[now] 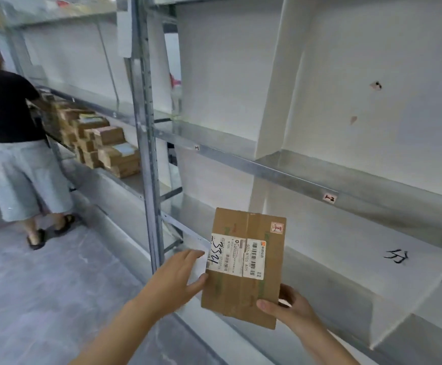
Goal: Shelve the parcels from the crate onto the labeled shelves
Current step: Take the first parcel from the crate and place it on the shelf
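Grey metal shelving [267, 169] runs along the right side of an aisle with a mottled grey floor [43, 285], its bays split by white dividers [269, 101]. Small pink labels are stuck on the front lip of the middle shelf: one reading "1-2" [329, 198], and a smaller one [197, 148] further left, too small to read.

Both hands hold a flat brown cardboard parcel [243, 267] upright in front of the lower shelf level, not touching any shelf. The right hand [291, 309] grips its lower right corner, thumb on the front face and fingers behind. The left hand [177, 277] rests against the parcel's left edge, thumb touching the cardboard, fingers spread over a white sheet [198, 267] beside it. A white shipping label [238, 259] with barcodes and handwritten digits crosses the parcel's front, and a small pink sticker [277, 228] sits near its top right corner.

Further down the aisle on the left, another person [12, 133] in a black top and pale shorts stands by a shelf stacked with brown boxes [104, 146].
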